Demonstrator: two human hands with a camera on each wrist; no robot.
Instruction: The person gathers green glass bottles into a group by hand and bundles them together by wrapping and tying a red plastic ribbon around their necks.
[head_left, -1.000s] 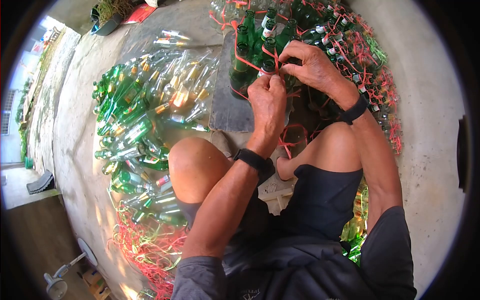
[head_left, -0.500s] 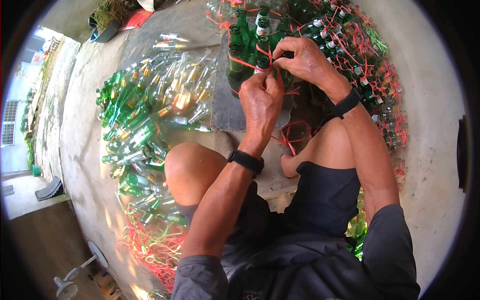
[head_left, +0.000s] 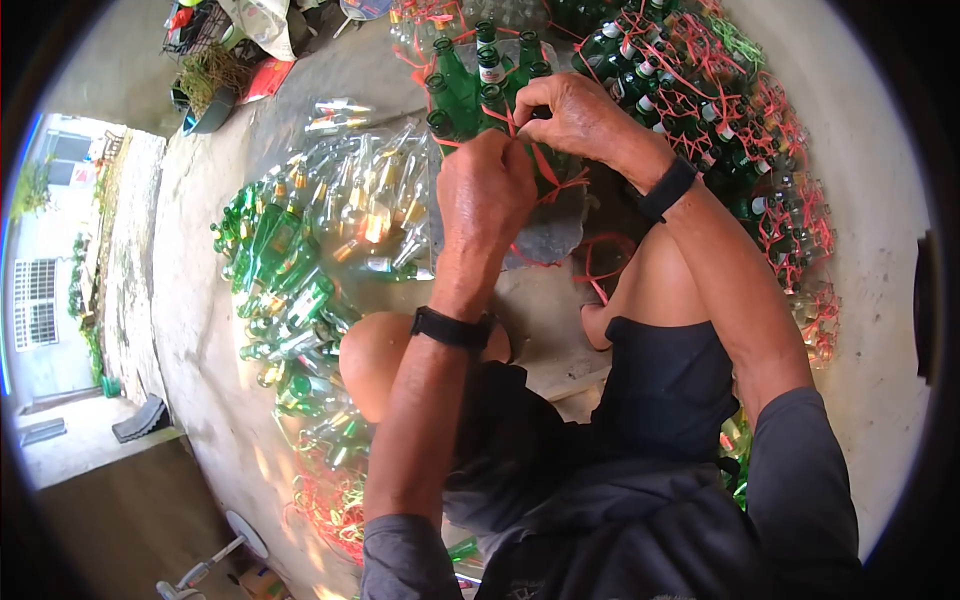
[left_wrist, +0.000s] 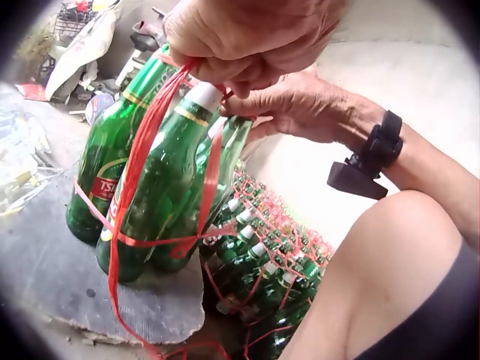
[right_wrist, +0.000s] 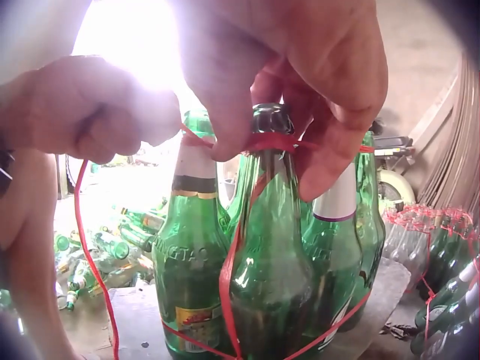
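Observation:
Green bottles (head_left: pixel 452 75) (left_wrist: pixel 161 180) (right_wrist: pixel 270 262) stand upright in a cluster on a dark slab (head_left: pixel 560 225) (left_wrist: pixel 150 315), with red twine (left_wrist: pixel 142 150) (right_wrist: pixel 229 292) round their bodies and necks. My left hand (head_left: pixel 485 195) (left_wrist: pixel 255 37) (right_wrist: pixel 97 109), fingers curled, grips the twine close to the bottle tops; a length hangs below it. My right hand (head_left: pixel 590 120) (left_wrist: pixel 300 109) (right_wrist: pixel 292 67) pinches twine at the neck of the nearest bottle, fingers round that neck in the right wrist view. The two hands are close together.
Loose green and clear bottles (head_left: pixel 290 250) lie in a pile on the left. Bundled bottles in red twine (head_left: pixel 700 120) (left_wrist: pixel 262 255) stand to the right. Tangled twine (head_left: pixel 335 505) and a fan (head_left: pixel 245 535) are at the lower left.
In the head view both hands and the bottle cluster have shifted left as the view turned. My left hand now covers more of the front bottle; both hands stay on the twine.

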